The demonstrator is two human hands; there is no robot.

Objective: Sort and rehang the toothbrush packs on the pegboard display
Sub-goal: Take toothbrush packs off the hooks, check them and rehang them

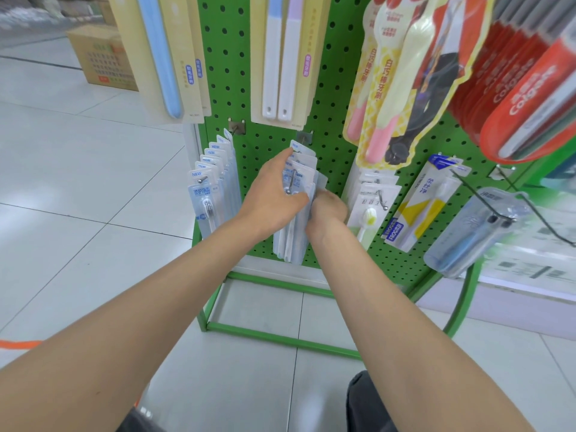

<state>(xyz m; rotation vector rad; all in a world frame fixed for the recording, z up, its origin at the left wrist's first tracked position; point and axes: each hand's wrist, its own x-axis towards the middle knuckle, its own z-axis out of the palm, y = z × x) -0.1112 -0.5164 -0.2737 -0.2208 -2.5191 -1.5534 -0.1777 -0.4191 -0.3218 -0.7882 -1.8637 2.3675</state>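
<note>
Hidden: fingertips of the right hand [328, 210], behind the toothbrush packs [304, 179] it grips by their right edge.
Left hand [274, 190]: index finger and thumb straight, laid on the same packs; other fingers unseen.
Packs' place: centre frame, on a peg [293, 181] of the green pegboard [338, 120].
Cut off: red packs [526, 85], upper right.
Writing: "Colgate" there; "NEW" on the left row [207, 185].
</note>
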